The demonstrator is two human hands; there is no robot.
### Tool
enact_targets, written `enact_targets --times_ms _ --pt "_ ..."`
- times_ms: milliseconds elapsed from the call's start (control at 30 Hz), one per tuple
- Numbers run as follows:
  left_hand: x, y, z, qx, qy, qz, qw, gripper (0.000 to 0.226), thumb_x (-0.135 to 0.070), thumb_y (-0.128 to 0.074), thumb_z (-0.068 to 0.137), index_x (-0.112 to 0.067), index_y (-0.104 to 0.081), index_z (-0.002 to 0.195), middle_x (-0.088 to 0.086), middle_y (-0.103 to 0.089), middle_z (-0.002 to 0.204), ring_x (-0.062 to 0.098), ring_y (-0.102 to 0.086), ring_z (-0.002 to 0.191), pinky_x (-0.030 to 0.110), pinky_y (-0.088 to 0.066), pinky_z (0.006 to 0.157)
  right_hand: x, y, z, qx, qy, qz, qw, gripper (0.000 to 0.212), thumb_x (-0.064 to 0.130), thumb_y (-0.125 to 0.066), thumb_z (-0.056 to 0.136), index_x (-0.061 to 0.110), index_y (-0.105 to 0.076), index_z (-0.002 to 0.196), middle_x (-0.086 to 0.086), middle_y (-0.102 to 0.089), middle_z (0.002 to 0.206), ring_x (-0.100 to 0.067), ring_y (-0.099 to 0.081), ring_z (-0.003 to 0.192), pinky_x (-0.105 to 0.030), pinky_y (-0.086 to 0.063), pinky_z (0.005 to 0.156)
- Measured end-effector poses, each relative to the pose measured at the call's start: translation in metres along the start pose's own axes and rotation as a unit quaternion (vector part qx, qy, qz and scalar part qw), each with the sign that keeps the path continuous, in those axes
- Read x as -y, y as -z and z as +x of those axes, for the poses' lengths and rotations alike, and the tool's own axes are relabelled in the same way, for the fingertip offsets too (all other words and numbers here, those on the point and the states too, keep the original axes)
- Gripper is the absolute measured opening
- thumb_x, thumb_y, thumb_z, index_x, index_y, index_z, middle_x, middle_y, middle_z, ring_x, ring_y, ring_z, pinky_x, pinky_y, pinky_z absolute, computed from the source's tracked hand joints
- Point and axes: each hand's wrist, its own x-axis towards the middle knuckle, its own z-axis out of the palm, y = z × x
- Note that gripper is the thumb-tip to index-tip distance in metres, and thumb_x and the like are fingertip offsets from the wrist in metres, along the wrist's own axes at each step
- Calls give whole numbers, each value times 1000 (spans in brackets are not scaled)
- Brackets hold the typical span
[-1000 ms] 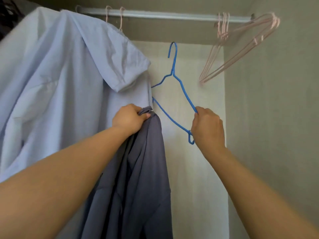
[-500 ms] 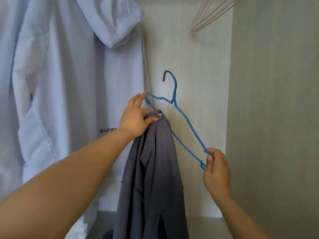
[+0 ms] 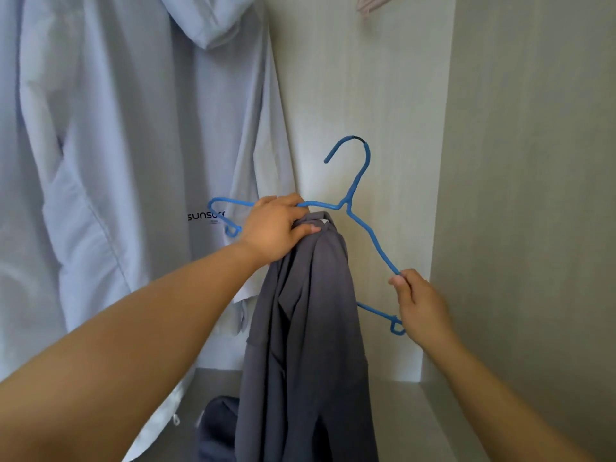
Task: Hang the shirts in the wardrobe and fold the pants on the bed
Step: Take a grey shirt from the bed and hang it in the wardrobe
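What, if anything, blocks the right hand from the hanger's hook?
Likely yes, reachable: the hook stands clear above the grey shirt, nothing between; but the right hand must release the hanger's arm.

A pale, wood-grained back panel is standing at the far side of the wardrobe, catching soft, even light. A greyer side panel is running along the right, meeting it at a vertical corner. Below, a grey base board is stretching toward the near edge, looking darker toward the left

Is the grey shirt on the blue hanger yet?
Not yet. The grey shirt hangs bunched from the left hand, which also grips the blue hanger; both its ends are bare.
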Motion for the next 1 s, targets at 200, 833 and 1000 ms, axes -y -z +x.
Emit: enact_targets --times_ms 200,833,1000 --pt "-14 -16 -12 67 17 61 996 40 -49 -51 91 -14 -69 93 -7 -47 87 22 -56 87 28 -27 77 83 -1 50 66 26 133 989 19 39 -42 97 24 -54 98 8 -56 80 -9 -52 75 -22 -36 61" --pt "7 -44 -36 194 384 -72 900 52 -53 -42 95 -5 -59 108 17 -60 115 33 -56 103 31 -41 79 54 19 64 -100 -125 202 966 26 31 -47 97 9 -59 89 5 -49 68 -6 -46 58 -18 -30 48" --pt "-10 -48 -38 274 504 -363 734 89 -74 -64 57 -3 -61 110 11 -68 106 26 -65 94 36 -54 79 47 37 60 -125 -124 201 964 29 31 -46 97 12 -53 75 6 -47 65 -7 -45 55 -19 -29 48"
